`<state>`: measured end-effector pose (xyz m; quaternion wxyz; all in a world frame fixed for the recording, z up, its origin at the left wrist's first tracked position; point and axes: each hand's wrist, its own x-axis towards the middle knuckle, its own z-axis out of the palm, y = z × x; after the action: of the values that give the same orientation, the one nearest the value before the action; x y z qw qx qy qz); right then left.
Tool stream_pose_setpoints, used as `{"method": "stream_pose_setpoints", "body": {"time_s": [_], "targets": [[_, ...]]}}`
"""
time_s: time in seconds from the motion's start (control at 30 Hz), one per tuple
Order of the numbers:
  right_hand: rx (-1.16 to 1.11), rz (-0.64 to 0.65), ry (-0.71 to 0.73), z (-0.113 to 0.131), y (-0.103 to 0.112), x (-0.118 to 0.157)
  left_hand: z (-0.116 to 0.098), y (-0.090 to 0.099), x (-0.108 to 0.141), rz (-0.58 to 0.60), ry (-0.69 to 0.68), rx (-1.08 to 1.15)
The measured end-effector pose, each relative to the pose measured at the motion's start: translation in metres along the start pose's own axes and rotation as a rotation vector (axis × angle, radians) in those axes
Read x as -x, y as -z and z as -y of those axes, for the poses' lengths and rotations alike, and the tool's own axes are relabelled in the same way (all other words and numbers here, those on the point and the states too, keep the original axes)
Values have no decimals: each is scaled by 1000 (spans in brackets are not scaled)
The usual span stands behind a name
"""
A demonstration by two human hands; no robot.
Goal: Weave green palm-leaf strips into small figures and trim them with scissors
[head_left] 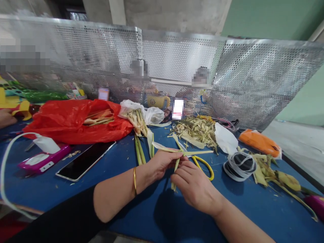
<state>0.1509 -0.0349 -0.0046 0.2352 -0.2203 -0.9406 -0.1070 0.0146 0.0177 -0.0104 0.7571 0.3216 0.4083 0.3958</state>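
Observation:
My left hand (160, 163), with a gold bangle at its wrist, pinches pale green leaf strips (199, 153), which look like corn husk, where they cross. My right hand (193, 185) is closed with curled fingers on the same strips, close beside the left one. One strip end hangs down between the hands, and others stick out to the left, upward and right. Just beyond the right hand lie scissors with yellow handles (212, 172), their blades partly hidden by the strips. Green leaf strips (140, 152) lie on the table past my left hand. My fingertips are partly hidden.
On the blue table (121, 209) lie a phone (86, 161), a purple power strip (44, 162), a red bag (60, 118) of husks, a heap of shreds (194, 131), a ribbon roll (240, 167) and an orange packet (260, 143). A perforated metal screen (177, 54) stands behind.

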Motion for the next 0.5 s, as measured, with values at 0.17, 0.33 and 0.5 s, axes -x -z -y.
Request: {"method": "stream_pose_setpoints", "body": {"time_s": [0.17, 0.33, 0.5], "targets": [[217, -160, -349, -22, 11, 5, -11, 4, -1, 19, -81, -45], [306, -37, -515, -34, 16, 10, -15, 0, 5, -12, -73, -130], [-5, 4, -563, -28, 16, 8, -12, -2, 2, -58, -106, -193]]}}
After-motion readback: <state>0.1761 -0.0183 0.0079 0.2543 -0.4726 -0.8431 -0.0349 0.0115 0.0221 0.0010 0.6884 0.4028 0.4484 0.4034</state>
